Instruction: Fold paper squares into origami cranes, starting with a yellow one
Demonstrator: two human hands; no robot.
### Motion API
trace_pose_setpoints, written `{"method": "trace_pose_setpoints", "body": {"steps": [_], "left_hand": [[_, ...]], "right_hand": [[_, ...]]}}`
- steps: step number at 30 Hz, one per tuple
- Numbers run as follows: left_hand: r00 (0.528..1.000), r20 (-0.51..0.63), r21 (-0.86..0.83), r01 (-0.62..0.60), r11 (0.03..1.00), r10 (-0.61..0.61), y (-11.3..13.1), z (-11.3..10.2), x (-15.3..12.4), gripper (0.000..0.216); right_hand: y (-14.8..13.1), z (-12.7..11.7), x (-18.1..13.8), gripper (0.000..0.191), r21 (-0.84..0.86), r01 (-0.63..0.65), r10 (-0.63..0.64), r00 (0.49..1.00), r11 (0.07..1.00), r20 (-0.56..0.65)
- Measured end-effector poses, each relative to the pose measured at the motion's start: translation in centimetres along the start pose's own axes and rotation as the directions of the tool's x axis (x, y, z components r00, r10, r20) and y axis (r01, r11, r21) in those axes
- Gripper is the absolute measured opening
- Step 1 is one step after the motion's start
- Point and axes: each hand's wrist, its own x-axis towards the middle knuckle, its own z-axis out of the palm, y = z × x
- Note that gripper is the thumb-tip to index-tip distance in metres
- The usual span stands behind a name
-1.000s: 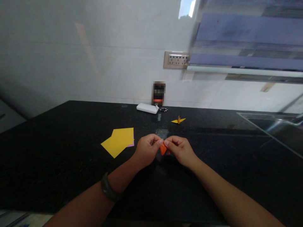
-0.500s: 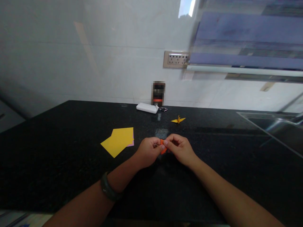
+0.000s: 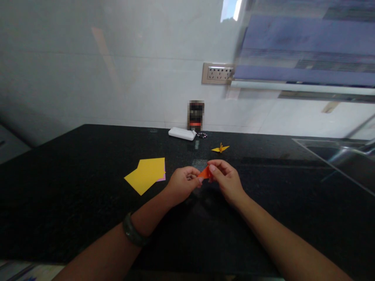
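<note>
A small piece of folded orange paper (image 3: 204, 173) is pinched between my two hands over the dark countertop. My left hand (image 3: 184, 183) grips its left corner between thumb and fingers. On the other side, my right hand (image 3: 227, 180) holds the right end, its fingertips hiding part of the folds. Just beyond my right hand stands a yellow paper crane (image 3: 220, 148) with its wings spread. To the left of my left hand lie yellow paper sheets (image 3: 148, 173), with a pink sheet (image 3: 161, 179) peeking out underneath.
A white oblong case (image 3: 182, 134) with a beaded strap (image 3: 201, 135) lies by the wall, beside a blurred-out upright object (image 3: 196, 115). A metal sink (image 3: 336, 156) is set into the countertop (image 3: 88, 218) at right. A socket panel (image 3: 218, 73) is on the wall.
My right hand has shifted slightly up and to the right, and the hands are farther apart. More of the orange paper shows, as a pointed shape between them.
</note>
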Motion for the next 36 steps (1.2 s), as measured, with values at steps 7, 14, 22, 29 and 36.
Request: {"method": "trace_pose_setpoints", "body": {"steps": [7, 14, 22, 29, 36], "left_hand": [[0.991, -0.129, -0.039, -0.029, 0.999, 0.023, 0.4, -0.1, 0.1, 0.019], [0.977, -0.204, -0.278, 0.004, 0.961, -0.063, 1.0, -0.1, 0.1, 0.022], [0.984, -0.159, -0.346, 0.022, 0.938, -0.082, 0.8, -0.1, 0.0, 0.026], [0.992, -0.081, -0.278, 0.066, 0.958, -0.092, 0.6, -0.2, 0.0, 0.027], [0.987, -0.119, -0.2, 0.078, 0.977, -0.103, 0.6, 0.0, 0.0, 0.024]], "right_hand": [[-0.2, -0.1, -0.1, 0.024, -0.099, 0.006, -0.001, 0.999, 0.995, 0.051], [-0.4, -0.1, -0.4, 0.008, -0.001, -0.214, 0.209, 0.95, 0.977, 0.233], [-0.6, 0.3, -0.8, 0.015, -0.009, -0.306, 0.291, 0.893, 0.952, 0.345], [-0.1, 0.5, -0.6, 0.018, -0.059, -0.207, 0.215, 0.941, 0.977, 0.259], [0.4, 0.0, -0.7, 0.015, -0.456, 0.186, -0.143, 0.982, 0.87, 0.127]]}}
